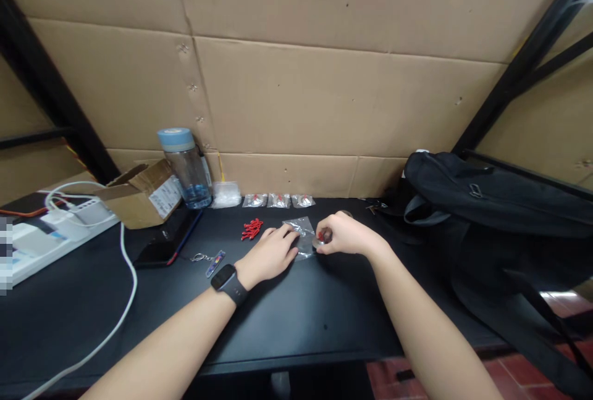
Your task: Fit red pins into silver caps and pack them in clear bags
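Note:
A clear plastic bag (304, 243) lies on the black table between my hands. My left hand (270, 254), with a dark watch on its wrist, rests with fingers apart on the bag's left edge. At the bag's right side, my right hand (341, 234) is closed on a round silvery metal piece (317, 243) with something red by it; the fingers hide most of it. Left of the bag is a small pile of red pieces (251, 229). Behind, three filled clear packets (278, 200) stand in a row, with silvery and red contents.
Left of the packets are a stack of clear bags (227, 194), a bottle (191, 168) and an open cardboard box (139, 199). A keychain (215, 263) lies near my left wrist. A white power strip (65, 233) with cables is far left; a black backpack (486, 221) fills the right side.

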`<state>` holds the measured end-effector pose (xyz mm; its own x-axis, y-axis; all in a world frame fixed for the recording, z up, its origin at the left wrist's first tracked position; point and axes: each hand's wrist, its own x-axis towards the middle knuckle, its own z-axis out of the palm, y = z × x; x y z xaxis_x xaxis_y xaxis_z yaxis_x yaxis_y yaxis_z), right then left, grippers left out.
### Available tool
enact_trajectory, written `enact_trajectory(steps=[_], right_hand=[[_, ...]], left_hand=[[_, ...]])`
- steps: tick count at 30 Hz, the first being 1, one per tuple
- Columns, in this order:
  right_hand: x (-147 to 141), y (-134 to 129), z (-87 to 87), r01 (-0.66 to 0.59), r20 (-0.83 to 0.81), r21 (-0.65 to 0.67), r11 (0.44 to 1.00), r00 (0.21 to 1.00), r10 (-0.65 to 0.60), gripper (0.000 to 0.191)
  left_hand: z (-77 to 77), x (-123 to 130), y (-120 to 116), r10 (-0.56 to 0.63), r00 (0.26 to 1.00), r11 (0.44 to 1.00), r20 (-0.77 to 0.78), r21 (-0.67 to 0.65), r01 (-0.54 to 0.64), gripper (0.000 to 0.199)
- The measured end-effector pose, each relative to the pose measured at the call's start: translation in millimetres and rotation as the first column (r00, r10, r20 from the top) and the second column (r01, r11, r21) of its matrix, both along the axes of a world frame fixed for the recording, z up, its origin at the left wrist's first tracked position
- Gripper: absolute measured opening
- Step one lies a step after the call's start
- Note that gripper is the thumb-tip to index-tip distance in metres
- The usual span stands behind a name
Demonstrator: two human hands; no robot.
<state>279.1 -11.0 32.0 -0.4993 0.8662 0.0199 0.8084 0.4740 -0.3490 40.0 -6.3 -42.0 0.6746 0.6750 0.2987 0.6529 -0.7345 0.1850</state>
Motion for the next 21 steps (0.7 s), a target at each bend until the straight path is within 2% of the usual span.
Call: enact_trajectory(steps=[6,12,18,21], right_hand=[[-5,-6,2.5,-0.03,0.014,-0.023,0.999,0.999,0.03,0.02],[-15,3,-13.5,-0.024,0.072,0.031,0.999,0.997,0.021,0.016],[-28,9,-30.7,0.05,0.021,0.179,0.983,0.998,-0.054,0.032],[-26,10,-32.3,0.026,0.014,0.148,0.989,1.0,-0.028,0.026]], left_hand=[[1.4,3,-4,0.111,0.993,0.994,-0.034,0.011,-0.11,0.045],[-0.9,2,-4,0.094,0.995,0.995,-0.041,-0.006,-0.095,0.051],[-3.6,2,-2,0.075,0.997,0.996,-0.017,-0.051,-0.076,0.052],[-3.3,1,-2,0.079,0.997,0.994,0.0,-0.071,-0.079,0.051]])
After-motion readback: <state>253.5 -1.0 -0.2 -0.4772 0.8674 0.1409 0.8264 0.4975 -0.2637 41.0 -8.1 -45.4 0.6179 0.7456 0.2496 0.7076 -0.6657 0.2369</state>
